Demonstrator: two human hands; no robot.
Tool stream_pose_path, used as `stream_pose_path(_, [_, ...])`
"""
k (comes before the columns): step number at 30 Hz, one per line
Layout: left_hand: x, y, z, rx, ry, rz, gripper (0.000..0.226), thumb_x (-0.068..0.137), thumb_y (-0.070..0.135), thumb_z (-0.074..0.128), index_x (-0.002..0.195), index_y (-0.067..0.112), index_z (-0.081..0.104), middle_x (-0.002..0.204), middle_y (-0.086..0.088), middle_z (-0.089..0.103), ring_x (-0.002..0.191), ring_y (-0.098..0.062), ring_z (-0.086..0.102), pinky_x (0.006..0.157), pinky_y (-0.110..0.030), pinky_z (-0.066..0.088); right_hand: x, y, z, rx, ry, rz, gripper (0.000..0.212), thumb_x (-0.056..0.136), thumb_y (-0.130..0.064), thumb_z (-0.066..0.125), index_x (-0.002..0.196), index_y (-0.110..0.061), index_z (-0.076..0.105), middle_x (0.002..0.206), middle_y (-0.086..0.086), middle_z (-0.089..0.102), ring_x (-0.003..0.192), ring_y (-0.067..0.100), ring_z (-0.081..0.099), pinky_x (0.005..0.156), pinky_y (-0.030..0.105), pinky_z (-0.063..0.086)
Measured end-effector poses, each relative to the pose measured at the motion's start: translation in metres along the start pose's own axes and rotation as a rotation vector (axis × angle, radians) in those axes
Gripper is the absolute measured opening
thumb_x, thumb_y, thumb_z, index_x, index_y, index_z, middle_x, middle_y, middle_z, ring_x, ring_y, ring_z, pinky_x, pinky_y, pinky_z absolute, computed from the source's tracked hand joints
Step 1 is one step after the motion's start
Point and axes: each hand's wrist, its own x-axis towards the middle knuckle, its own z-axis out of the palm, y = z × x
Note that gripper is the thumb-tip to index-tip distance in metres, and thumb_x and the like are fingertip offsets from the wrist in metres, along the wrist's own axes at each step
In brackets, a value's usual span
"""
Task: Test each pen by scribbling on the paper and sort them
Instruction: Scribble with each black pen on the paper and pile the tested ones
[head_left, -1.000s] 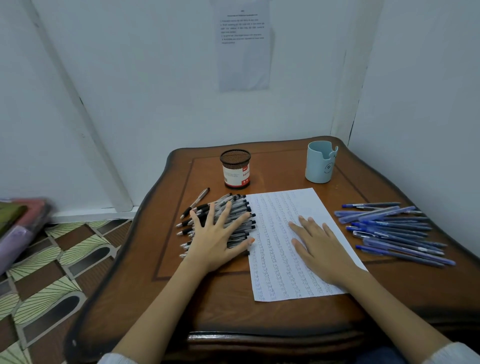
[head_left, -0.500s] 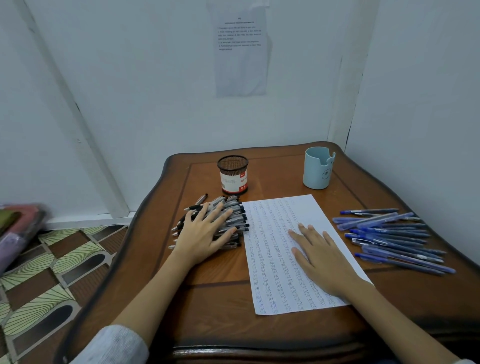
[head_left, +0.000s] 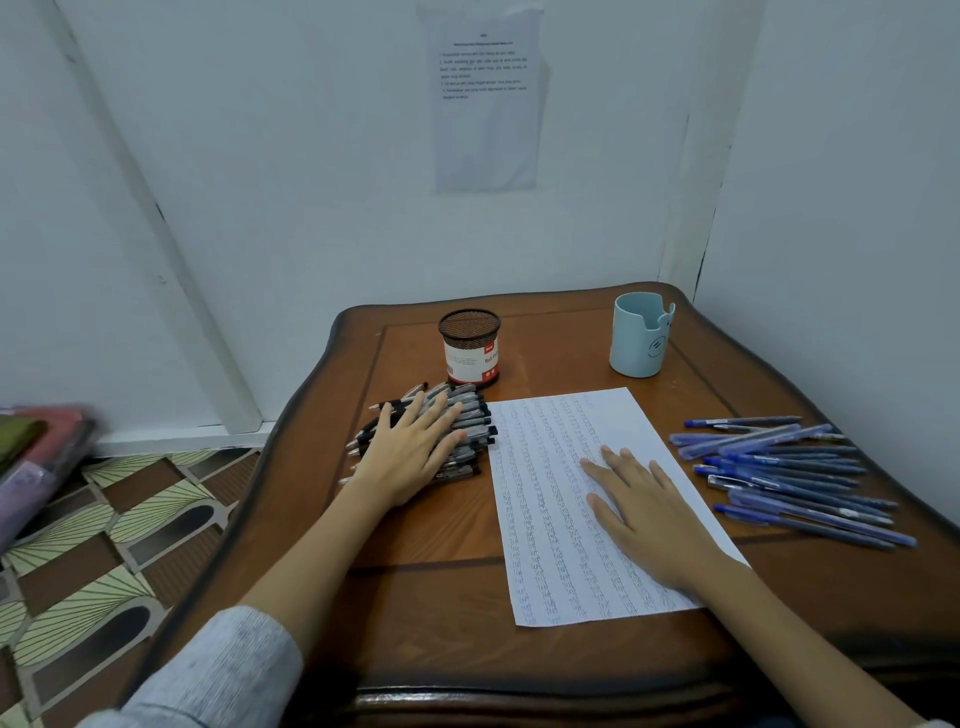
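Observation:
A white sheet of paper (head_left: 550, 499) covered in rows of scribbles lies in the middle of the wooden table (head_left: 441, 623). Left of it sits a pile of black and grey pens (head_left: 470, 415); my left hand (head_left: 410, 452) rests flat on that pile with fingers spread. My right hand (head_left: 649, 514) lies flat on the paper's right half, fingers straight. Several blue pens (head_left: 789, 473) are spread on the table to the right of the paper.
A black mesh pen cup with a red and white label (head_left: 470, 348) stands behind the black pens. A light blue cup (head_left: 640, 335) stands at the back right. White walls close the back and right. Patterned floor tiles (head_left: 104, 545) lie to the left.
My left hand has pushed the black pens together into a tighter pile and its fingers have drawn closer. The right hand stays flat on the paper. The camera has tilted slightly.

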Motion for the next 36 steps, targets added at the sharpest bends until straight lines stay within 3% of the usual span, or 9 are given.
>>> stream_pose_path(4, [-0.01,0.01,-0.001,0.01,0.091,-0.035,0.109,0.067,0.066,-0.042,0.153,0.027,0.012,0.161,0.003,0.008,0.148,-0.015,-0.002,0.117,-0.04,-0.008,-0.003,-0.004,-0.003,-0.052,0.025,-0.017,0.049,0.102,-0.046,0.021,0.15,-0.036,0.016,0.161,-0.007,0.008,0.149,0.013,0.005,0.118,0.033,-0.004])
stream_pose_path(6, [-0.023,0.017,0.001,-0.096,0.165,-0.08,0.101,0.075,0.074,-0.026,0.152,0.028,0.018,0.16,0.002,0.014,0.147,-0.013,-0.001,0.114,-0.037,-0.012,-0.004,-0.007,-0.005,-0.057,0.027,-0.021,0.048,0.103,-0.044,0.021,0.15,-0.036,0.018,0.161,-0.006,0.011,0.148,0.013,0.008,0.119,0.033,0.001])
stream_pose_path(9, [-0.041,0.018,0.007,-0.104,0.133,-0.058,0.096,0.069,0.091,0.007,0.151,0.041,0.002,0.159,0.005,-0.007,0.146,-0.023,-0.015,0.109,-0.056,-0.015,-0.006,-0.009,-0.006,-0.025,0.026,-0.014,0.047,0.103,-0.043,0.023,0.15,-0.036,0.019,0.161,-0.007,0.011,0.148,0.013,0.009,0.119,0.031,0.003])
stream_pose_path(12, [-0.048,0.005,0.008,-0.067,0.1,-0.135,0.107,0.057,0.099,0.019,0.145,0.049,-0.015,0.159,0.0,-0.017,0.145,-0.031,-0.017,0.108,-0.066,-0.006,-0.007,-0.008,-0.005,-0.003,0.043,-0.013,0.047,0.103,-0.042,0.025,0.149,-0.037,0.021,0.161,-0.008,0.012,0.148,0.012,0.009,0.118,0.031,0.002])
stream_pose_path(15, [-0.044,-0.008,0.009,-0.194,0.053,-0.233,0.107,0.049,0.102,0.019,0.138,0.057,-0.02,0.161,-0.005,-0.008,0.147,-0.033,-0.004,0.11,-0.067,0.006,-0.005,-0.008,-0.003,0.007,0.054,-0.011,0.046,0.103,-0.042,0.025,0.149,-0.037,0.022,0.16,-0.008,0.013,0.148,0.012,0.01,0.118,0.031,0.002])
stream_pose_path(18, [-0.034,-0.015,0.013,-0.299,0.042,-0.205,0.107,0.05,0.101,0.028,0.141,0.06,-0.008,0.161,-0.003,0.001,0.147,-0.031,0.008,0.111,-0.068,0.01,-0.004,-0.007,-0.001,-0.005,0.055,-0.004,0.047,0.103,-0.043,0.024,0.149,-0.038,0.02,0.161,-0.009,0.011,0.148,0.011,0.009,0.118,0.029,0.001])
stream_pose_path(25, [-0.016,-0.026,0.014,-0.312,0.04,-0.13,0.105,0.05,0.101,0.032,0.143,0.058,0.004,0.16,0.004,0.007,0.147,-0.022,0.005,0.11,-0.069,0.009,-0.004,-0.006,-0.001,-0.014,0.054,-0.003,0.047,0.102,-0.044,0.024,0.149,-0.038,0.02,0.16,-0.009,0.011,0.148,0.01,0.009,0.118,0.03,0.001])
stream_pose_path(32, [-0.013,-0.023,0.009,-0.177,0.078,-0.133,0.11,0.054,0.098,0.028,0.149,0.046,0.008,0.161,0.001,0.006,0.148,-0.027,-0.003,0.109,-0.069,0.0,-0.005,-0.008,-0.003,-0.013,0.054,-0.008,0.047,0.103,-0.042,0.025,0.149,-0.037,0.021,0.16,-0.008,0.013,0.147,0.011,0.012,0.119,0.03,0.004])
stream_pose_path(36, [-0.03,-0.003,0.006,-0.205,0.196,-0.069,0.1,0.067,0.091,0.023,0.151,0.039,0.012,0.161,0.001,0.008,0.148,-0.021,-0.004,0.113,-0.058,-0.005,-0.003,-0.014,-0.012,-0.003,0.052,-0.011,0.045,0.103,-0.037,0.031,0.148,-0.033,0.027,0.159,-0.005,0.02,0.145,0.012,0.02,0.118,0.031,0.01])
